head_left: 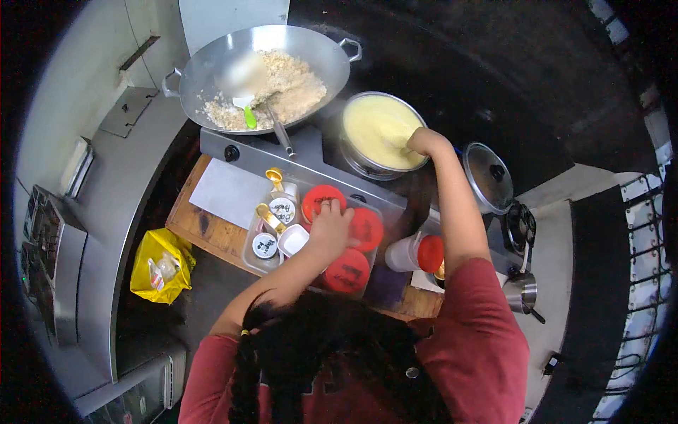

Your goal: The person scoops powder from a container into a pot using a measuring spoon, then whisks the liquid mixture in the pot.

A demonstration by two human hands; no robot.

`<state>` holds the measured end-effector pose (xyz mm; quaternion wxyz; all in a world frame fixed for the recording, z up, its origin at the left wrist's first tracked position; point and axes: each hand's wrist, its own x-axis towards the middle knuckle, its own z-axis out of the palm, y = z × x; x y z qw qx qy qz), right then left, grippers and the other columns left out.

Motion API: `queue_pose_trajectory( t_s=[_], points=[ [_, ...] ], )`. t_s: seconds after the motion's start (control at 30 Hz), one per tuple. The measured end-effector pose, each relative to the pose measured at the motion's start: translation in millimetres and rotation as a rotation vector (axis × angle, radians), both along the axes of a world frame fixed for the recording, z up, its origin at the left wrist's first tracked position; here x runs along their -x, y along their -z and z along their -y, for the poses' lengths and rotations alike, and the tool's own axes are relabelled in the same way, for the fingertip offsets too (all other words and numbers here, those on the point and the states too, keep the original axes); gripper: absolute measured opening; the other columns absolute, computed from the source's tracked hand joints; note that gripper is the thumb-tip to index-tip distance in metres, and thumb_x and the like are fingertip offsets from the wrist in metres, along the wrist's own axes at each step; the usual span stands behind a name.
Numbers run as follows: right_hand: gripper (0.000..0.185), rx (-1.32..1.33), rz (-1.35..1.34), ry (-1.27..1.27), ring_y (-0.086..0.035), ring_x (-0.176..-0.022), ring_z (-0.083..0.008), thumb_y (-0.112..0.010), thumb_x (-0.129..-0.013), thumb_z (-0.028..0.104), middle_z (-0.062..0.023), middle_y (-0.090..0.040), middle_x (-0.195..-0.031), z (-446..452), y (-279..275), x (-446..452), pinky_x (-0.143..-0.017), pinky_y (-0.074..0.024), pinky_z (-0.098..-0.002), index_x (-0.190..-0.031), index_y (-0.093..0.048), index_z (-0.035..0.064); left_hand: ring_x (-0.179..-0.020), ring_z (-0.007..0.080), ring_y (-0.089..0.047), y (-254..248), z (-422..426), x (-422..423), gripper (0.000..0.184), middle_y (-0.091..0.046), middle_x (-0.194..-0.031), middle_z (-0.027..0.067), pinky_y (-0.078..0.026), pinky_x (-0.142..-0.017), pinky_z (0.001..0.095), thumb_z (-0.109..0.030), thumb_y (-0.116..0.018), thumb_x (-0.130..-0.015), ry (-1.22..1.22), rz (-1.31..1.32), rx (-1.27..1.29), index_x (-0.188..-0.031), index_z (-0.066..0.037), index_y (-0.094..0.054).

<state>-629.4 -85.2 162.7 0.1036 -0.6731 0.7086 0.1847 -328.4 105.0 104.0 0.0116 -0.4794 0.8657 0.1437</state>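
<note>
My left hand (pixel 332 225) is over a clear plastic bin (pixel 248 256), its fingers curled on the red lid of a jar (pixel 325 200). Close by are two more red-lidded jars (pixel 347 271), white-lidded containers (pixel 282 209) with handwritten labels, a small white square cup (pixel 293 240) and yellow measuring scoops (pixel 274 174). At the far rim of a metal pot (pixel 367 168), my right hand (pixel 426 143) is closed round the handle of a stirring utensil. Its lower end is sunk in pale yellow liquid (pixel 378 127), so its kind is hidden.
A large wok (pixel 201 78) at the back left holds crumbly food, a metal ladle (pixel 280 134) and a green-and-white spatula (pixel 249 116). A red-lidded jug (pixel 406 253) and a glass-lidded pan (pixel 487 177) are on the right. A yellow bag (pixel 159 272) sits lower left.
</note>
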Motion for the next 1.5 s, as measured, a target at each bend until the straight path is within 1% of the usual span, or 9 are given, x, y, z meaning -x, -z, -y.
queue_pose_trajectory(
  t_s=[0.1, 0.23, 0.43, 0.57, 0.77, 0.9, 1.1, 1.17, 1.5],
  points=[
    [0.044, 0.216, 0.149, 0.119, -0.068, -0.099, -0.0337, -0.065, -0.084, 0.047, -0.0195, -0.071, -0.106, 14, 29, -3, -0.089, -0.0516, -0.0402, -0.108, -0.075, 0.0119, -0.132, 0.0385, -0.043, 2, 0, 0, 0.079, -0.046, -0.135, 0.0209, -0.045, -0.101, 0.0563, -0.057, -0.076, -0.074, -0.011, -0.014, 0.007, -0.133, -0.011, -0.049],
    [0.041, 0.024, 0.323, -0.009, -0.068, -0.098, -0.0347, -0.064, -0.085, 0.046, -0.0201, -0.071, -0.106, -5, -1, -22, -0.089, -0.0515, -0.0404, -0.106, -0.076, 0.0119, -0.132, 0.0396, -0.042, 8, 1, 2, 0.080, -0.046, -0.135, 0.0212, -0.044, -0.102, 0.0566, -0.056, -0.077, -0.073, -0.021, -0.006, 0.023, -0.133, -0.011, -0.050],
    [0.035, 0.086, -0.020, -0.037, -0.068, -0.088, -0.0356, -0.065, -0.084, 0.039, -0.0193, -0.072, -0.102, 1, 9, 7, -0.083, -0.0526, -0.0424, -0.100, -0.077, 0.0097, -0.126, 0.0433, -0.047, 4, -2, 5, 0.081, -0.047, -0.132, 0.0230, -0.047, -0.100, 0.0510, -0.055, -0.076, -0.072, -0.029, -0.003, 0.072, -0.133, -0.009, -0.051],
    [0.036, 0.201, 0.424, 0.045, -0.068, -0.085, -0.0353, -0.065, -0.084, 0.038, -0.0204, -0.072, -0.099, 2, 17, -2, -0.081, -0.0516, -0.0421, -0.100, -0.076, 0.0071, -0.124, 0.0427, -0.048, -1, -4, 4, 0.080, -0.049, -0.129, 0.0220, -0.047, -0.099, 0.0500, -0.054, -0.077, -0.071, -0.061, -0.011, 0.072, -0.132, -0.009, -0.051],
    [0.040, 0.026, 0.075, -0.043, -0.069, -0.098, -0.0371, -0.066, -0.081, 0.033, -0.0255, -0.069, -0.106, -21, -13, 10, -0.087, -0.0531, -0.0419, -0.100, -0.074, -0.0017, -0.132, 0.0410, -0.042, 1, -3, 6, 0.085, -0.045, -0.136, 0.0209, -0.042, -0.105, 0.0559, -0.052, -0.080, -0.072, -0.085, 0.003, -0.047, -0.140, -0.013, -0.046],
    [0.039, 0.312, 0.150, 0.074, -0.070, -0.087, -0.0342, -0.070, -0.077, 0.037, -0.0210, -0.072, -0.094, 10, 21, 24, -0.078, -0.0540, -0.0428, -0.091, -0.075, 0.0014, -0.132, 0.0410, -0.043, 5, -2, 8, 0.084, -0.045, -0.135, 0.0208, -0.042, -0.104, 0.0551, -0.050, -0.080, -0.072, -0.091, -0.014, -0.001, -0.139, -0.012, -0.047],
    [0.042, 0.086, 0.113, -0.171, -0.070, -0.091, -0.0344, -0.071, -0.077, 0.035, -0.0236, -0.071, -0.099, -5, -14, 16, -0.081, -0.0541, -0.0423, -0.099, -0.074, 0.0002, -0.130, 0.0412, -0.045, 1, 0, 7, 0.081, -0.045, -0.135, 0.0210, -0.042, -0.104, 0.0560, -0.048, -0.082, -0.071, -0.102, -0.021, -0.013, -0.134, -0.010, -0.049],
    [0.031, 0.118, 0.093, 0.052, -0.068, -0.100, -0.0365, -0.058, -0.083, 0.022, -0.0229, -0.069, -0.108, -1, -5, 28, -0.088, -0.0535, -0.0423, -0.100, -0.074, 0.0014, -0.129, 0.0410, -0.045, 2, -3, 7, 0.080, -0.046, -0.135, 0.0209, -0.042, -0.104, 0.0563, -0.048, -0.082, -0.071, -0.095, -0.035, -0.027, -0.133, -0.009, -0.050],
    [0.038, 0.194, 0.175, -0.091, -0.070, -0.088, -0.0356, -0.066, -0.082, 0.038, -0.0228, -0.071, -0.098, 4, 12, 22, -0.080, -0.0538, -0.0431, -0.094, -0.076, 0.0027, -0.131, 0.0412, -0.044, 0, -1, 3, 0.078, -0.046, -0.133, 0.0210, -0.045, -0.102, 0.0569, -0.049, -0.081, -0.072, -0.065, -0.048, 0.001, -0.131, -0.008, -0.050]
  ],
)
